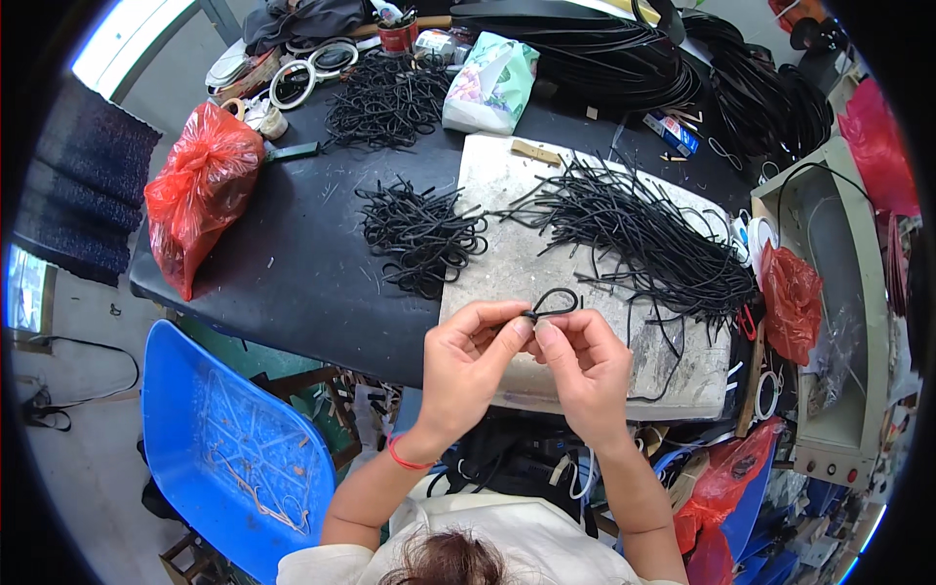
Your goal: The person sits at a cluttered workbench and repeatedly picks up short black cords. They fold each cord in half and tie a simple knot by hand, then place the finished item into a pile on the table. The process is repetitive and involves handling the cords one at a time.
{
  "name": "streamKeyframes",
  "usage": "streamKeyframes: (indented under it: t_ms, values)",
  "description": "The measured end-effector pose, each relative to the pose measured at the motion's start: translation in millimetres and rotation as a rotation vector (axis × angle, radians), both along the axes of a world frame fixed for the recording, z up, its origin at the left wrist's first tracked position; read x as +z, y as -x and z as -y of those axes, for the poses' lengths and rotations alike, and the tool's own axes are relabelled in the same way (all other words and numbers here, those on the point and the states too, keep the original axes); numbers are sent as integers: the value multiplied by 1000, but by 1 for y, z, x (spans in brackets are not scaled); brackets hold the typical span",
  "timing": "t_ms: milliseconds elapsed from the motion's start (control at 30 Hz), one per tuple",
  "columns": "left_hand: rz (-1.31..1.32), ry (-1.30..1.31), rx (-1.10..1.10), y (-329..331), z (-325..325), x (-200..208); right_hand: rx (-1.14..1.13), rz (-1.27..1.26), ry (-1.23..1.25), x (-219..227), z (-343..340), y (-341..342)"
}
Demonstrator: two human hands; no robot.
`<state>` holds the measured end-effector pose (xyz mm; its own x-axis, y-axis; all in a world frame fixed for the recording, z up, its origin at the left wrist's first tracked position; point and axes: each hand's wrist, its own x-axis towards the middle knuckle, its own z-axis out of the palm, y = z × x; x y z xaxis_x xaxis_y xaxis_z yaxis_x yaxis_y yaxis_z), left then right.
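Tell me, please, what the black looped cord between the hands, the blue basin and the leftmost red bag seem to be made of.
Looped cord: dark, smooth-looking, evenly curved; perhaps rubber or woven fibre, unclear.
Blue basin: probably moulded plastic, semi-glossy, with ribbed lines inside.
Red bag: likely thin plastic film, shiny, translucent and crinkled.

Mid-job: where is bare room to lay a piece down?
Mostly bare: the black tabletop between the red bag and the looped-cord pile; a smaller patch of pale board between that pile and the loose cords, beyond the left hand. Crowded: the board's far right, mostly under those cords, and the tabletop's far edge, with black coils.
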<state>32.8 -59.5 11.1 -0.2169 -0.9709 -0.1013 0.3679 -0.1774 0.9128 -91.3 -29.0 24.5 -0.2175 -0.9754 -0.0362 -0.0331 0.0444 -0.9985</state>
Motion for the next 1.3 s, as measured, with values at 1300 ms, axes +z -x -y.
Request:
streamKeyframes:
  t_ms: [1300]
  values:
    - [581, 358, -354, -28, 5, 16, -28, 320, -147, -5, 8, 13]
